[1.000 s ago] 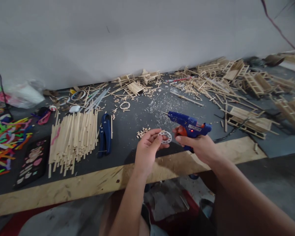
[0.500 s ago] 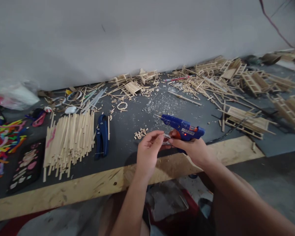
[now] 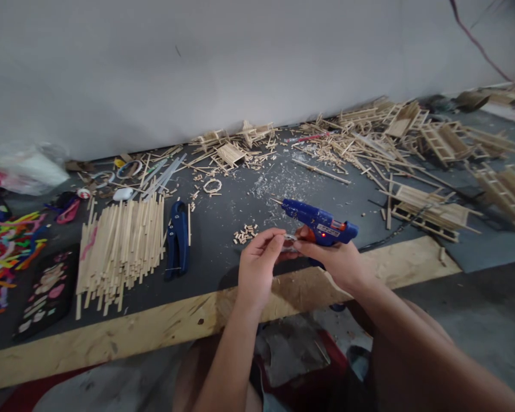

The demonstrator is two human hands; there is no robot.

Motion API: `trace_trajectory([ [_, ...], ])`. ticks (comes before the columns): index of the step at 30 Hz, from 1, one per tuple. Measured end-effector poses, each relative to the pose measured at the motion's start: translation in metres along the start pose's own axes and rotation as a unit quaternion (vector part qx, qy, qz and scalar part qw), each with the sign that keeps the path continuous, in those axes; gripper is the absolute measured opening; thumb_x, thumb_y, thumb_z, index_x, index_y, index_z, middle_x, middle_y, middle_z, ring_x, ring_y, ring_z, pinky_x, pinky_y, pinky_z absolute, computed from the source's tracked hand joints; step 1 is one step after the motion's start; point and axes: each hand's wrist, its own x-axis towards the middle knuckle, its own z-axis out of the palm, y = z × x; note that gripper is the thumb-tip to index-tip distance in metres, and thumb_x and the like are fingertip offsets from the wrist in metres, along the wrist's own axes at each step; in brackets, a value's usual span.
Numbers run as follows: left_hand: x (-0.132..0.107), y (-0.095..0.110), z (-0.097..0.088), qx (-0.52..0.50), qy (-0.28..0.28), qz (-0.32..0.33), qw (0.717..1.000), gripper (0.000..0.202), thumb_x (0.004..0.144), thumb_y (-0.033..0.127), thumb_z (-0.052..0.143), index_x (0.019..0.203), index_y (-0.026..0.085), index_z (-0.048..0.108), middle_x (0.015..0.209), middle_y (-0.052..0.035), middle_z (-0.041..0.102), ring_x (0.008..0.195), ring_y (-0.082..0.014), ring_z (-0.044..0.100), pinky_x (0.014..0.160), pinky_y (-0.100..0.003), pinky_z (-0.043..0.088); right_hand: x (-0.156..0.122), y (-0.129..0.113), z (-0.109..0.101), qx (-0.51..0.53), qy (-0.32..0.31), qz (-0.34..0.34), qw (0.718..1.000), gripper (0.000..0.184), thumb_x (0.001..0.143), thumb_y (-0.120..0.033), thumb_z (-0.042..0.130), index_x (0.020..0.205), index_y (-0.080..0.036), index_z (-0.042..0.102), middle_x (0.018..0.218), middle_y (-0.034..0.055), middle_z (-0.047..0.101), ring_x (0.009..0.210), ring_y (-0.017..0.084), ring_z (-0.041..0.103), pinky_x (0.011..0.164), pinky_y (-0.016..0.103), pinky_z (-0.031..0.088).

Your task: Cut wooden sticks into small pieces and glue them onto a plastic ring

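My right hand [image 3: 341, 263] grips a blue hot glue gun [image 3: 320, 220] whose nozzle points up and to the left; a red light glows on its side. My left hand [image 3: 257, 266] pinches a small pale ring [image 3: 289, 238], now nearly edge-on between the two hands. The right hand's fingertips touch the same ring. Both hands hover over the front part of the dark table mat [image 3: 223, 229]. A small heap of cut wood bits [image 3: 245, 233] lies just left of the hands.
A bundle of wooden sticks [image 3: 120, 246] and blue cutters [image 3: 177, 239] lie to the left. Coloured strips [image 3: 6, 246] fill the far left. Stick ladders and frames [image 3: 429, 212] crowd the right and back. The table's plywood edge [image 3: 154, 326] runs along the front.
The ring lay flat in my left fingers a second ago; now it is turned edge-on. My right hand with the glue gun has moved left until its fingertips touch the ring.
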Motion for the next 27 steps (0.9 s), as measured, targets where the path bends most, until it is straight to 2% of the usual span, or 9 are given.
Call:
trace_trajectory([
  [6, 0.0, 0.0, 0.002, 0.001, 0.011, 0.014, 1.0, 0.02, 0.07, 0.029, 0.069, 0.087, 0.019, 0.067, 0.075, -0.0008, 0.067, 0.068, -0.0152, 0.065, 0.064, -0.03, 0.056, 0.0, 0.0, -0.001, 0.021, 0.004, 0.01, 1.0, 0.025, 0.06, -0.03, 0.076, 0.076, -0.018, 0.061, 0.075, -0.0004, 0.062, 0.072, 0.016, 0.059, 0.073, 0.031, 0.049],
  [11, -0.001, 0.001, 0.002, -0.012, 0.013, 0.0, 1.0, 0.037, 0.069, 0.028, 0.07, 0.104, 0.022, 0.06, 0.071, 0.001, 0.068, 0.065, -0.0144, 0.064, 0.061, -0.029, 0.055, -0.001, -0.002, -0.001, 0.013, -0.011, 0.001, 1.0, 0.021, 0.064, -0.028, 0.074, 0.077, -0.019, 0.06, 0.076, -0.0014, 0.061, 0.076, 0.015, 0.059, 0.074, 0.028, 0.047],
  [17, 0.0, 0.004, 0.002, -0.013, -0.001, -0.01, 1.0, 0.017, 0.07, 0.027, 0.069, 0.08, 0.014, 0.065, 0.072, -0.0029, 0.068, 0.064, -0.0132, 0.064, 0.06, -0.025, 0.054, 0.001, -0.004, -0.003, -0.006, -0.005, -0.009, 1.0, 0.02, 0.064, -0.031, 0.073, 0.074, -0.019, 0.06, 0.075, -0.0001, 0.062, 0.072, 0.015, 0.058, 0.071, 0.029, 0.047],
  [21, 0.001, 0.013, -0.002, -0.03, 0.033, -0.007, 0.999, 0.017, 0.071, 0.029, 0.068, 0.08, 0.014, 0.065, 0.068, -0.0014, 0.066, 0.063, -0.0122, 0.062, 0.052, -0.022, 0.053, 0.003, -0.006, -0.012, -0.023, -0.025, -0.026, 0.999, 0.019, 0.066, -0.035, 0.07, 0.069, -0.018, 0.061, 0.076, 0.0018, 0.063, 0.065, 0.014, 0.055, 0.062, 0.028, 0.045],
  [24, 0.001, 0.019, -0.007, -0.045, 0.05, -0.016, 0.998, 0.019, 0.071, 0.031, 0.068, 0.081, 0.015, 0.064, 0.065, 0.0003, 0.063, 0.06, -0.0122, 0.062, 0.045, -0.02, 0.05, 0.003, -0.006, -0.021, -0.051, -0.071, -0.021, 0.996, 0.021, 0.069, -0.037, 0.067, 0.069, -0.017, 0.06, 0.065, 0.0006, 0.06, 0.052, 0.011, 0.048, 0.051, 0.026, 0.039],
  [27, 0.002, 0.023, -0.011, -0.056, 0.043, -0.018, 0.997, 0.02, 0.071, 0.031, 0.067, 0.083, 0.016, 0.063, 0.065, 0.0007, 0.062, 0.059, -0.0121, 0.062, 0.042, -0.018, 0.048, 0.002, -0.005, -0.026, -0.072, -0.104, -0.011, 0.992, 0.023, 0.072, -0.038, 0.065, 0.068, -0.017, 0.058, 0.053, -0.0016, 0.054, 0.045, 0.01, 0.045, 0.046, 0.026, 0.036],
])
